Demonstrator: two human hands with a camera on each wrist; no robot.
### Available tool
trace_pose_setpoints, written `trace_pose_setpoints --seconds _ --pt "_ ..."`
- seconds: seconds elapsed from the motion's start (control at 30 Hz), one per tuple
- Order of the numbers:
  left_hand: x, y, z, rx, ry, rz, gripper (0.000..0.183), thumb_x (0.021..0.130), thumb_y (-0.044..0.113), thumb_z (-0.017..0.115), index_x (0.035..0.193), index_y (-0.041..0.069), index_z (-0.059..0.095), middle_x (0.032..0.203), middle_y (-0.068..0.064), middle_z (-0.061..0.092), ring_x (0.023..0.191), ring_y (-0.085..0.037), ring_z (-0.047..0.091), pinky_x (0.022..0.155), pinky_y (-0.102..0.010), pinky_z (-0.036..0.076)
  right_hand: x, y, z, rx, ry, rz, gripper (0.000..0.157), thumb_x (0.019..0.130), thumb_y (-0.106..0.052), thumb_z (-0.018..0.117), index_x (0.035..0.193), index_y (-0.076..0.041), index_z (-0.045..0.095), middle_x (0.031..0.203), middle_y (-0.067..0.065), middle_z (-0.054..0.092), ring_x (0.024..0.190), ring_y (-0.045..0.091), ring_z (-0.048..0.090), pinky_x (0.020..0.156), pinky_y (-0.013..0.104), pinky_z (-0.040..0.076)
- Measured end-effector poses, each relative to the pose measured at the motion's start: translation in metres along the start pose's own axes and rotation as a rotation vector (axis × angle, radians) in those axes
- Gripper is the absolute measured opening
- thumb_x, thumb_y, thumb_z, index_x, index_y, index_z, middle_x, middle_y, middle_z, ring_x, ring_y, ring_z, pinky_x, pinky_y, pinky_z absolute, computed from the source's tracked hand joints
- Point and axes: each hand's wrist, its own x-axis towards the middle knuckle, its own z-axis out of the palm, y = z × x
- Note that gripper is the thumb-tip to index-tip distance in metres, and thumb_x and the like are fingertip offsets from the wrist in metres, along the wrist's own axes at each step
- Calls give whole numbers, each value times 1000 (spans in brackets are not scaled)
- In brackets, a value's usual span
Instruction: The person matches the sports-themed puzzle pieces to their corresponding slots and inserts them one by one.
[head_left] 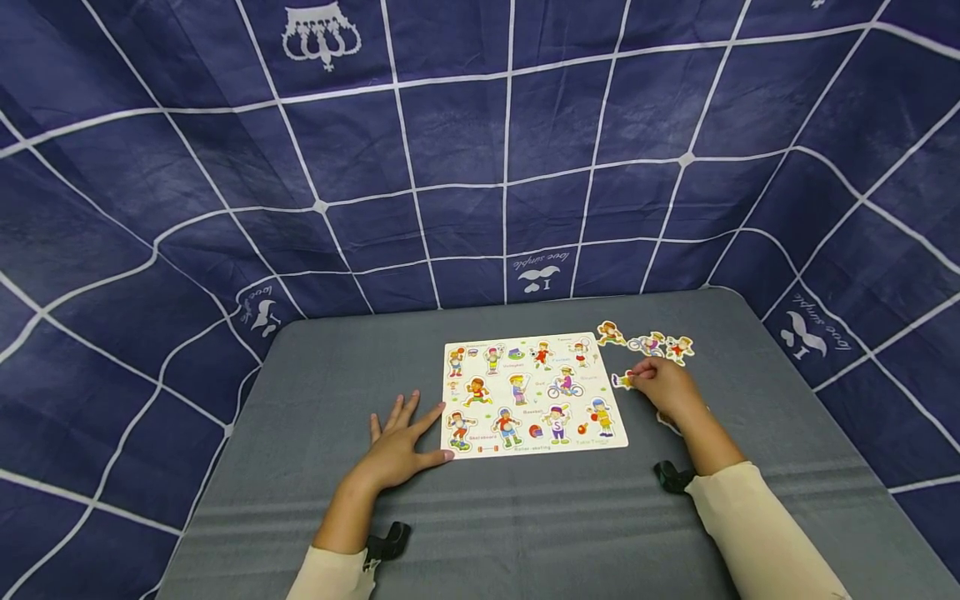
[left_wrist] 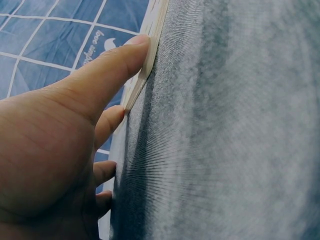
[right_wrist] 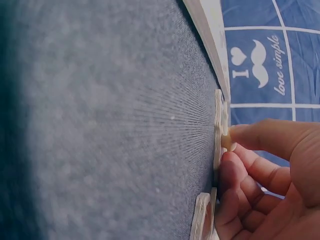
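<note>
Head view high, forward-down; wrist views close; board (head_left: 537, 393) shared.

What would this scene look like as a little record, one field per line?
Left hand: fingers spread, thumb and index finger at the board's edge
Right hand: pinches a figure piece beside the board
Board: white, printed with sports figures
Loose pieces: runner piece, bicycle piece, another figure; one more, partly hidden by the right arm
Table: grey
Backdrop: dark blue cloth, white grid lines
</note>
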Motion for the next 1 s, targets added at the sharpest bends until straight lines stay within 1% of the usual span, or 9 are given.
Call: trace_pose_setpoints --seconds 0.1,0.27,0.43,0.7,0.87,1.0 --pt "0 0 0 2 -6 0 86 82 67 72 156 37 39 171 -14 12 158 -41 0 116 -77 -8 0 0 -1 -11 -3 9 18 91 -15 68 97 2 67 82 9 68 66 11 54 61 27 44" --pt "0 0 1 4 -10 -5 87 82 67 72 156 39 37 171 -12 11 159 -40 -1 116 -76 -8 1 1 -1 -35 9 -12 17 90 -16 70 93 0 66 79 7 67 64 12 54 59 26 43" --pt "1 0 1 -3 2 5 86 82 66 72 156 37 39 171 -14 12 158 -42 0 115 -77 -7 0 1 0 -51 17 -32 17 91 -17 70 91 0 66 77 7 67 63 11 54 59 27 42" --pt "0 -1 2 -9 -6 1 87 82 68 71 156 39 37 171 -13 11 159 -41 -1 116 -76 -9 -1 3 0 -28 38 -33 16 93 -15 70 95 1 67 80 8 68 65 12 55 62 28 44" --pt "1 -2 2 -4 -6 -1 87 82 69 71 156 39 37 171 -12 10 159 -40 -1 116 -76 -9 -4 2 -1 -11 60 -39 18 94 -17 70 98 1 68 85 11 70 70 10 57 64 26 45" --pt "0 -1 1 -1 0 -1 88 81 68 72 156 38 38 171 -13 12 158 -41 0 116 -76 -9 -7 -1 -3 2 60 -58 16 94 -15 69 100 0 70 88 10 71 71 9 57 64 24 45"
